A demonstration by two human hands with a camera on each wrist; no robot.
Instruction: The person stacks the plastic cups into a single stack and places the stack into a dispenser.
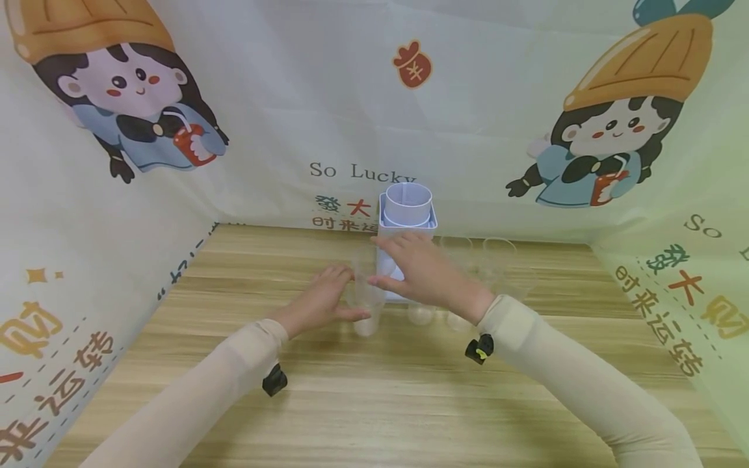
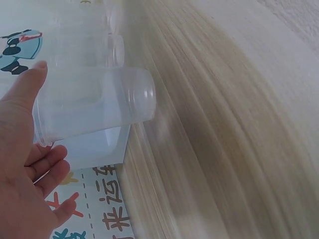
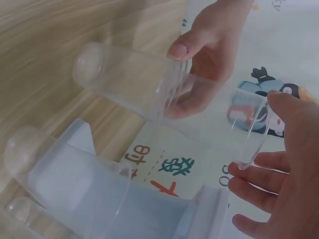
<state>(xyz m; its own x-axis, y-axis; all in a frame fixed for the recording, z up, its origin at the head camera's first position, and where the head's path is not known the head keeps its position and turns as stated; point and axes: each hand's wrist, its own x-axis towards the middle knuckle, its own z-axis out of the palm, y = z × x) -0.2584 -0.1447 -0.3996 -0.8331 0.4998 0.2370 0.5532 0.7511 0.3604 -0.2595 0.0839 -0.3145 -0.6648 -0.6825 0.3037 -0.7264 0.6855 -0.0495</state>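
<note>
Two clear plastic cups, one partly inside the other, stand between my hands in front of a pale holder. My left hand point(image 1: 318, 299) grips the lower cup point(image 3: 124, 74) near its rim, thumb on one side and fingers on the other. Over the upper cup point(image 3: 214, 112), my right hand point(image 1: 424, 270) holds the rim between thumb and fingers. The left wrist view shows the lower cup point(image 2: 94, 102) sideways, with the thumb and curled fingers of my left hand point(image 2: 25, 164) at its rim end.
Behind the hands stands the pale rectangular holder point(image 1: 383, 260) with a round tube point(image 1: 407, 205) on top. More clear cups point(image 1: 500, 260) stand to its right on the wood-grain table point(image 1: 374, 403). A printed cloth point(image 1: 263, 97) hangs behind and at both sides.
</note>
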